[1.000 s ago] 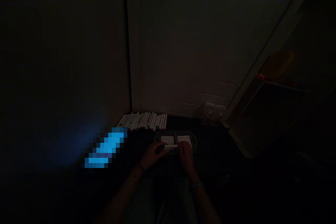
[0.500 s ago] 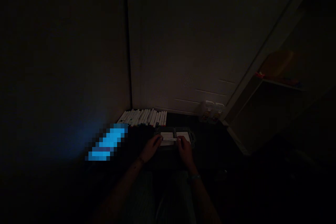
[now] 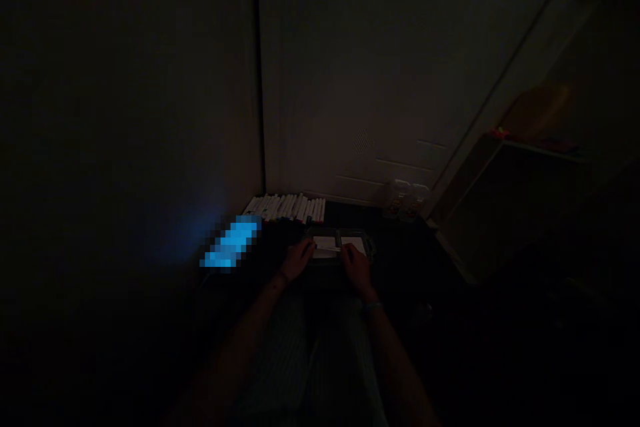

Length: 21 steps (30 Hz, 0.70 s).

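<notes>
Both my hands hold a slim white stick that looks like a marker (image 3: 327,248), stretched level between them. My left hand (image 3: 299,257) has its fingers closed on the left end, and my right hand (image 3: 357,267) pinches the right end. Beneath the marker lies an open, dark clear-sided case (image 3: 371,250) with two halves. Each half shows a flat white block or stack, the left white block (image 3: 325,241) and the right white block (image 3: 354,244). Dim light hides the fingertips and any print on the marker.
A row of white markers (image 3: 287,207) lies at the back left against the wall. A glowing blue, pixelated screen (image 3: 233,243) is to the left. Two clear plastic packages (image 3: 406,200) stand at the back right. Beyond the desk on the right is a shelf unit (image 3: 525,200).
The view has shifted, so the desk sits slightly higher and farther right. Both hands still hold the marker over the case, its right end tipped slightly lower.
</notes>
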{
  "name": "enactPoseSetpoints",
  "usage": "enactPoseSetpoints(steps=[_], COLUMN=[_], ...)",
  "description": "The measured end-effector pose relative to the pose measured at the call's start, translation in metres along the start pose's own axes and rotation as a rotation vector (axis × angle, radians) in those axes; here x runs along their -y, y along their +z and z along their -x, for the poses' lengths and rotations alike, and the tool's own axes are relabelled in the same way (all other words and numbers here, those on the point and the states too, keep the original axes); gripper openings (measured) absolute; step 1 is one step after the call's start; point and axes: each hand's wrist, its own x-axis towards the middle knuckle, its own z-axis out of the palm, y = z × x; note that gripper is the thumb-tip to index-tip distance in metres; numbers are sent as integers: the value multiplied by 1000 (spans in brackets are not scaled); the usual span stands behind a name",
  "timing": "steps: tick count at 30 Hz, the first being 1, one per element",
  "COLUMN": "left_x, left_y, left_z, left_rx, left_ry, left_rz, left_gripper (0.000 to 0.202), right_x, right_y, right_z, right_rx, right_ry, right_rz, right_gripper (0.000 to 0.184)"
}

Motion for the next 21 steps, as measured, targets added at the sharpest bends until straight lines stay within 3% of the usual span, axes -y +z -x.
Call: enactPoseSetpoints(steps=[8,14,21], left_x=[-6,-2,-5], left_y=[-1,-2,-1], left_z=[11,11,17], left_rx=[-53,-39,1], left_ry=[76,93,122], left_rz=[-135,-202,-236], left_gripper=[26,25,26], right_x=[6,1,15], right_y=[-4,2,-8], right_z=[8,6,1], right_rx=[-17,-16,-171], right_ry=[56,49,6], right_rz=[19,-304,-577], right_gripper=[40,41,41])
